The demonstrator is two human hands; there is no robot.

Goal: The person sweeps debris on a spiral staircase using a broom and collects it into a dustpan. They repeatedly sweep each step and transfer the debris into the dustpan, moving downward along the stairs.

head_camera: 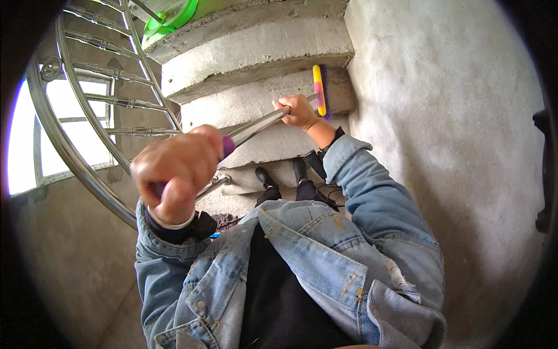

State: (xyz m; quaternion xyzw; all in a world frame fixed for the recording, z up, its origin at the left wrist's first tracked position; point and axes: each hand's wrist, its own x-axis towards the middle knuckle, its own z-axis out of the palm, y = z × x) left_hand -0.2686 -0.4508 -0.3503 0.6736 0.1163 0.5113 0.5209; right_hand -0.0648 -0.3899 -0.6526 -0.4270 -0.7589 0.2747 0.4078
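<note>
My left hand point(178, 168) grips the purple upper end of a broom handle point(257, 126) near the stair railing. Farther down the silvery shaft, my right hand point(300, 113) is closed around it. The broom's yellow and pink head point(318, 89) lies just beyond my right hand, at the right end of a concrete step point(257, 100) by the wall. Dark purple bristles show along its right side. Where they touch the step is hard to tell.
A curved metal railing point(83, 165) with balusters runs along the left, before a bright window point(72, 126). A rough plastered wall point(444, 109) bounds the right. A green dustpan point(174, 19) sits on an upper step. My dark shoes point(264, 176) stand on a lower step, near a mop's strands point(224, 220).
</note>
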